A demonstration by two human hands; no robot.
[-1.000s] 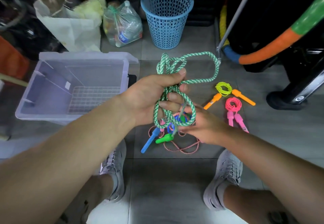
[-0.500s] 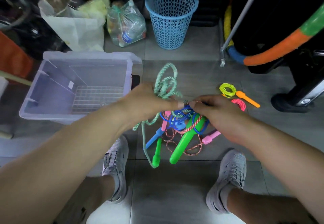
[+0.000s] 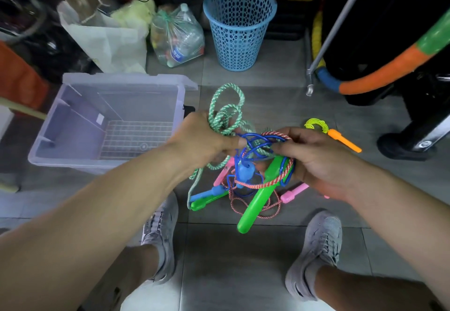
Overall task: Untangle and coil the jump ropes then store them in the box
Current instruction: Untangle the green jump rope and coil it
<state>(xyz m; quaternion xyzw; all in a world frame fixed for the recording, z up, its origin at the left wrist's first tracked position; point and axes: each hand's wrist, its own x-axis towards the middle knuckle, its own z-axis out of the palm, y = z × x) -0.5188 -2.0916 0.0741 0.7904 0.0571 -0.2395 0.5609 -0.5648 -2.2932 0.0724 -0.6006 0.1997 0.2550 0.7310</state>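
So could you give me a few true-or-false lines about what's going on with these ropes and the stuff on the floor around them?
1. The left hand grips loops of the green-and-white rope. True.
2. The clear box already holds a coiled rope. False: only a wire rack lies in it.
3. The yellow rope lies coiled on the floor, in neither hand. True.
4. The blue basket is tipped on its side. False: it stands upright.
5. The right hand is empty. False: it holds the tangle of the blue rope and the red-and-white rope.
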